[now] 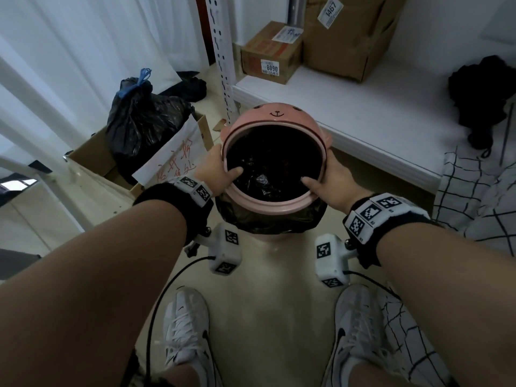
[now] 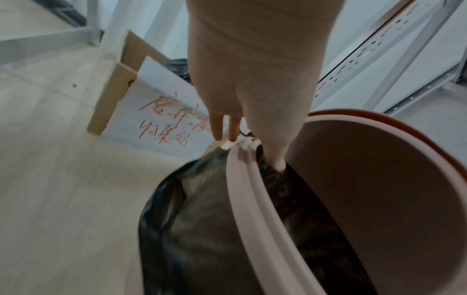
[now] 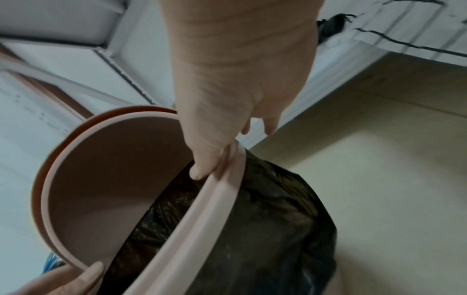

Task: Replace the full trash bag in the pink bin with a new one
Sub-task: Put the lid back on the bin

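The pink bin (image 1: 268,203) stands on the floor between my feet, its bear-face lid (image 1: 276,115) tipped up at the back. A black trash bag (image 1: 270,163) lines it, and the bag's edge (image 1: 268,222) hangs out below the pink rim. My left hand (image 1: 220,169) grips the rim's left side, thumb inside and fingers outside. My right hand (image 1: 329,177) grips the right side the same way. The left wrist view shows the left hand (image 2: 252,99) on the rim (image 2: 242,179) beside the bag (image 2: 197,219). The right wrist view shows the right hand (image 3: 227,99) on the rim (image 3: 202,209).
A tied full black bag (image 1: 139,121) with a blue tie sits in a cardboard box (image 1: 92,155) at the left, behind a white paper with red writing (image 1: 173,157). A low white shelf (image 1: 363,121) with cartons (image 1: 270,54) runs behind the bin. Checked fabric (image 1: 474,191) lies right.
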`<state>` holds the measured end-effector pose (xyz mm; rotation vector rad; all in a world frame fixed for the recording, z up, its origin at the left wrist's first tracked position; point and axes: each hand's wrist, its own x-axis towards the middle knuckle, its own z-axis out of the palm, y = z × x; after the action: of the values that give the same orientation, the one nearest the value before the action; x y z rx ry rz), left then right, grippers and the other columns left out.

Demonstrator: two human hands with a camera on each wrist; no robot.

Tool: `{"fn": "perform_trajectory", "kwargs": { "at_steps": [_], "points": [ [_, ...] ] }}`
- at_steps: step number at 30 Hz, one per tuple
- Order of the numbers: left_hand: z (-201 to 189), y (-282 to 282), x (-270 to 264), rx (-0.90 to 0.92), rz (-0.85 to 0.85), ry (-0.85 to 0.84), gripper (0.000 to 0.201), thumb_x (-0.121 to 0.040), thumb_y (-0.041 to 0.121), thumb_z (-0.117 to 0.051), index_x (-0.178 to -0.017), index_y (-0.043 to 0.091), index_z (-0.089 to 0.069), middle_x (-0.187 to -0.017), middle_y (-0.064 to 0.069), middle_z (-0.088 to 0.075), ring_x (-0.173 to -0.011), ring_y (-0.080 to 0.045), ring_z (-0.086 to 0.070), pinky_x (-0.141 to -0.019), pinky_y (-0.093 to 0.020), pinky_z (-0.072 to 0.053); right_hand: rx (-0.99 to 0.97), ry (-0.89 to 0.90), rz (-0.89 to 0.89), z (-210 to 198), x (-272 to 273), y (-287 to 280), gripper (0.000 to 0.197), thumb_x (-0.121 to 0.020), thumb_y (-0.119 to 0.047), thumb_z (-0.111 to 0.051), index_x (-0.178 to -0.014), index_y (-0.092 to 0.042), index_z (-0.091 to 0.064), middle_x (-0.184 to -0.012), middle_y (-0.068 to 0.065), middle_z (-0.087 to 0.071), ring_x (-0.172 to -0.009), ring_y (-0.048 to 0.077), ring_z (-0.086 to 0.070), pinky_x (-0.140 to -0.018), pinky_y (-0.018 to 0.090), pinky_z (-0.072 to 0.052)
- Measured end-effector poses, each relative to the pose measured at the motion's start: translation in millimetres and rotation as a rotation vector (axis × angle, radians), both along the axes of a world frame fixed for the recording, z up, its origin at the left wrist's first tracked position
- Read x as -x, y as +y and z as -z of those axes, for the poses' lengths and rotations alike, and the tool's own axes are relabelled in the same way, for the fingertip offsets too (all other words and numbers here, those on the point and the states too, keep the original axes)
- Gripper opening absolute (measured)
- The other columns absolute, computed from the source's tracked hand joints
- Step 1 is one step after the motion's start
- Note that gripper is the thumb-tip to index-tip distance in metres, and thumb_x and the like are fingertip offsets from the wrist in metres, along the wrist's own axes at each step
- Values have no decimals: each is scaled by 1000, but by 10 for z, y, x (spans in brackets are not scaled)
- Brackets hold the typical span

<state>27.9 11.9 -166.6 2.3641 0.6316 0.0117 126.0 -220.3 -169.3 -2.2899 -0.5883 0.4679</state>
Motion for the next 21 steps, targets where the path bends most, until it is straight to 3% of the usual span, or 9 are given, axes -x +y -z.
{"fn": "perform_trajectory", "kwargs": {
  "at_steps": [4,6,7,8,11,14,16,18,21],
  "points": [
    [-44,-316,251,-272,-138,-129,39,-84,41,-63,-102,9,-49,-110,-12,-47,-102,-27,-48,-80,-30,-36,-78,114,219,59,363,21,61,-91,-26,-56,-142,-10,-26,-136,14,-51,-123,33,-51,-92,22,-45],
    [-100,-481,357,-375,154,-44,33,-83,50,-59,-93,19,-56,-106,-6,-51,-100,-25,-51,-81,-32,-40,-57,136,328,27,514,59,55,-93,-22,-53,-138,-6,-28,-128,17,-55,-106,36,-60,-53,2,-42],
    [-121,-558,401,-449,330,77,36,-83,56,-56,-102,26,-61,-114,-4,-51,-107,-26,-49,-89,-36,-41,-58,153,369,4,567,78,50,-92,-21,-54,-133,-3,-31,-122,19,-58,-93,35,-63,-40,2,-37],
    [-151,-630,439,-538,472,200,41,-84,59,-51,-115,32,-59,-123,-1,-50,-114,-27,-44,-96,-39,-39,-66,165,392,-20,613,92,46,-91,-22,-56,-126,-2,-34,-116,19,-60,-82,34,-65,-39,7,-41],
    [-276,-672,483,-663,658,331,35,-98,44,-38,-124,28,-54,-126,-1,-54,-115,-28,-45,-96,-40,-40,-16,97,376,-61,713,63,48,-88,-37,-59,-118,-4,-41,-114,18,-61,-98,36,-63,-77,37,-55],
    [-334,-558,489,-623,685,403,25,-100,17,-38,-115,13,-58,-115,-8,-60,-107,-30,-55,-93,-41,-47,-15,-110,354,-151,683,-47,58,-84,-37,-61,-129,-6,-39,-128,17,-50,-119,34,-49,-98,40,-41],
    [-342,-411,514,-636,624,407,30,-96,7,-40,-123,12,-53,-122,-10,-55,-113,-30,-51,-96,-38,-44,-31,-206,267,-255,625,-85,69,-83,-36,-64,-139,-10,-33,-140,15,-37,-130,33,-36,-107,39,-32],
    [-330,-279,548,-616,526,408,34,-100,13,-37,-132,14,-49,-137,-13,-47,-128,-30,-41,-104,-35,-34,23,-208,134,-318,504,-58,77,-82,-37,-64,-145,-14,-27,-149,11,-28,-138,32,-26,-113,40,-25],
    [-223,-172,570,-397,210,359,52,-100,43,-27,-143,15,-37,-157,-21,-13,-145,-35,-12,-118,-41,-16,101,-172,-12,-382,292,114,81,-75,-41,-60,-145,-18,-28,-150,7,-30,-140,32,-26,-115,44,-23]
  ]
}}
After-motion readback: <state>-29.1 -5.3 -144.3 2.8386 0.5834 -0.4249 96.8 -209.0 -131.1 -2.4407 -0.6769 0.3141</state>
